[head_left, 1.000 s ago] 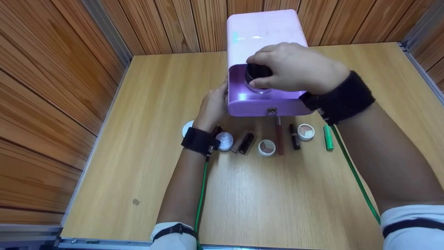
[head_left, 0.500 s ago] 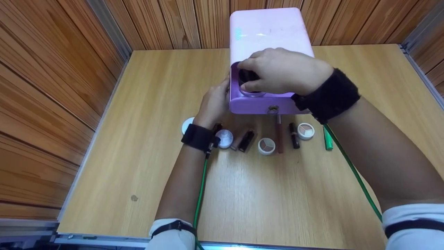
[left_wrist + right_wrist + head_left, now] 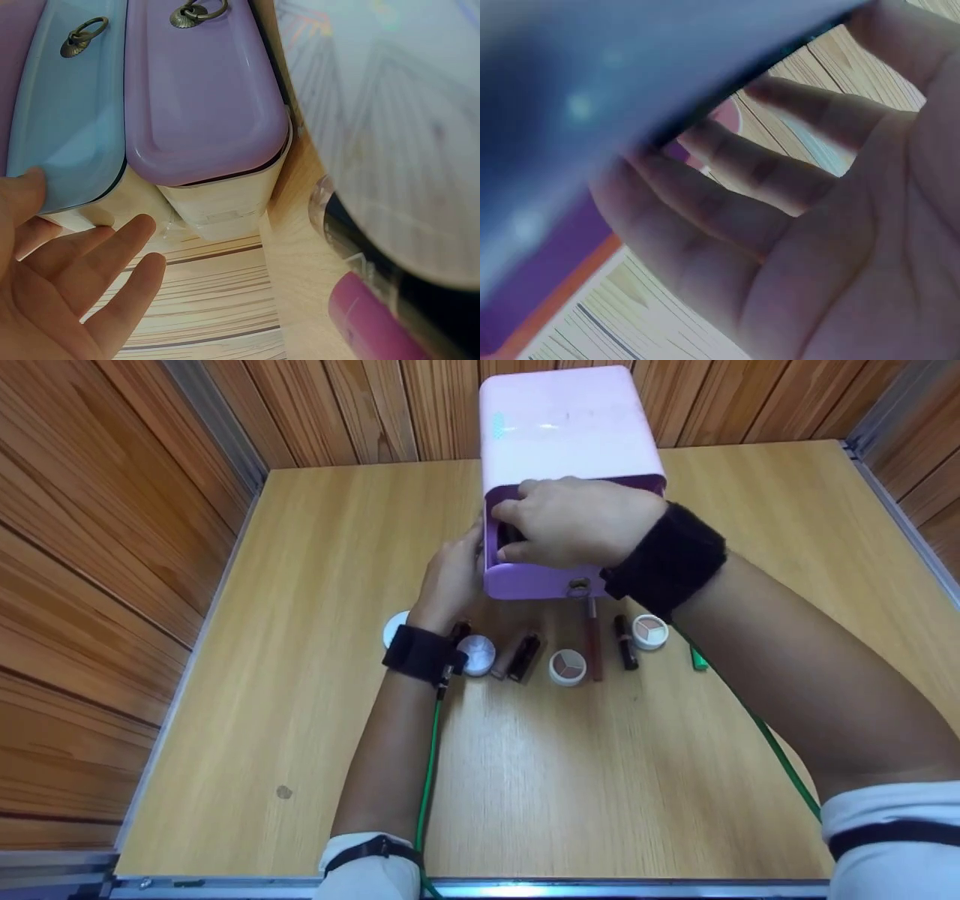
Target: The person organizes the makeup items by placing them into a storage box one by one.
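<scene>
A pink drawer cabinet (image 3: pixel 570 427) stands at the back of the table, its purple top drawer (image 3: pixel 529 583) pulled out toward me. My right hand (image 3: pixel 574 521) reaches down into the drawer and grips a dark-lidded jar (image 3: pixel 510 535) at its left end; the hand hides most of the jar. In the right wrist view, curled fingers (image 3: pixel 697 247) meet a blurred dark surface. My left hand (image 3: pixel 448 577) rests along the cabinet's left side. The left wrist view shows its fingers spread and the thumb beside a blue drawer (image 3: pixel 67 120), with a purple drawer (image 3: pixel 206 90) alongside.
Makeup lies in front of the cabinet: three-part colour pots (image 3: pixel 568 667), a pale round case (image 3: pixel 477 655), black lipstick tubes (image 3: pixel 525 657), a dark red tube (image 3: pixel 593 649) and a green tube (image 3: pixel 699 660). A green cable (image 3: pixel 427 780) runs along my left arm. Wood-panelled walls (image 3: pixel 112 510) enclose the table.
My right hand has moved left and lower into the drawer with the jar, which is now mostly out of sight. The left hand stays at the cabinet's side.
</scene>
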A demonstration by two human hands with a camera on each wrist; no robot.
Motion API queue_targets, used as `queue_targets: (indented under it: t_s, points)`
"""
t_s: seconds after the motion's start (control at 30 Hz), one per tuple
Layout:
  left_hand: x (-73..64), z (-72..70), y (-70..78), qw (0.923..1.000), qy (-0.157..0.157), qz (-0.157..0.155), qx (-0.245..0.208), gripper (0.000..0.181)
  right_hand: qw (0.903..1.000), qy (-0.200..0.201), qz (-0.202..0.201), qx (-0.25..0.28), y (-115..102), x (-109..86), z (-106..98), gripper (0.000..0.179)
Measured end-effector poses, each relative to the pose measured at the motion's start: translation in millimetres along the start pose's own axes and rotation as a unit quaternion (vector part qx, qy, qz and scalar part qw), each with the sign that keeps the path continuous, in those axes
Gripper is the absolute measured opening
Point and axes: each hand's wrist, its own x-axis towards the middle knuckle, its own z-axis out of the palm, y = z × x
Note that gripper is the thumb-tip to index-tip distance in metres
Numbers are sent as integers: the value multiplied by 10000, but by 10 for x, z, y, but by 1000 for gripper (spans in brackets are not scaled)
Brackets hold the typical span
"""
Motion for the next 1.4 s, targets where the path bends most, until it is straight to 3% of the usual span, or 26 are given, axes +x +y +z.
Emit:
queue_targets:
  t_s: [0.23,0.47,0.77,0.93,1.13,1.27,1.4]
  points:
    - [-3,21,4,9999,-94,-81,92,55,9990,-388,177,94,50,88,51,63]
    - [-26,-2,16,9996,-168,-216,-96,54,9977,-578,302,201,73,147,81,71]
    - [-11,-23,7,9998,106,135,70,47,9987,-296,245,342,112,151,113,68]
    - [-29,22,-13,9998,-101,-64,-141,52,9987,-309,170,376,129,157,175,62]
    - [-35,14,-8,9996,-112,-252,-117,61,9994,-117,47,336,124,149,178,62]
    - [-42,23,2,9996,-54,-261,-36,58,9998,119,-3,187,110,61,187,62]
    - [-44,108,31,9999,137,-74,63,51,9986,490,-101,166,164,-182,214,64]
